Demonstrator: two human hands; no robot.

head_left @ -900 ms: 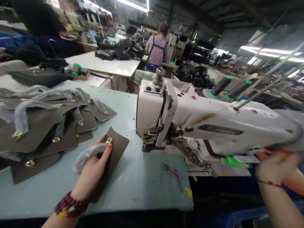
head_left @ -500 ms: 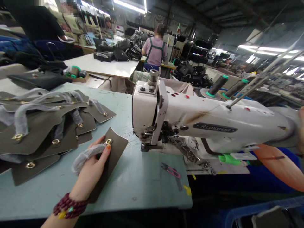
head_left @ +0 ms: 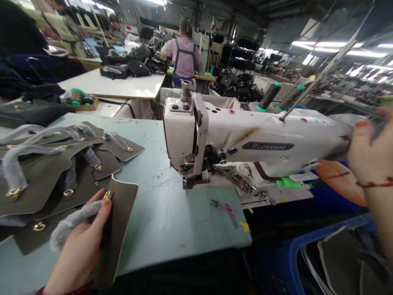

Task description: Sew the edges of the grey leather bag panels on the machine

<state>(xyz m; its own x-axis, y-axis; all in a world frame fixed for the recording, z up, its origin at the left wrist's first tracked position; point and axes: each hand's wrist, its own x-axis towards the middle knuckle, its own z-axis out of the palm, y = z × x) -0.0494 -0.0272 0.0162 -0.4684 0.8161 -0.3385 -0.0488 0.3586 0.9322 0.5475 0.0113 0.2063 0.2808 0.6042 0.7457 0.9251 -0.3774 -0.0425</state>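
My left hand (head_left: 81,241) grips a grey-brown bag panel (head_left: 121,221) with pale edges, thumb pressed beside its gold ring fitting (head_left: 108,195). A handle wrapped in clear plastic (head_left: 70,223) loops from that fitting over the back of the hand. At the far right, my right hand (head_left: 371,153) is raised by the wheel end of the white sewing machine (head_left: 267,127). Its thumb stands apart from the other fingers, which are blurred, and nothing shows in it. Whether it touches the machine, I cannot tell.
Several similar panels with wrapped handles (head_left: 33,180) are piled at the left of the pale green table (head_left: 159,229). Pink thread snips (head_left: 225,208) lie in front of the machine. A blue bin (head_left: 293,254) holding panels stands lower right. A person (head_left: 185,57) sits farther back.
My left hand has moved left and down with the panel, toward the pile. My right hand has come further into view from the right edge. The view has shifted slightly.
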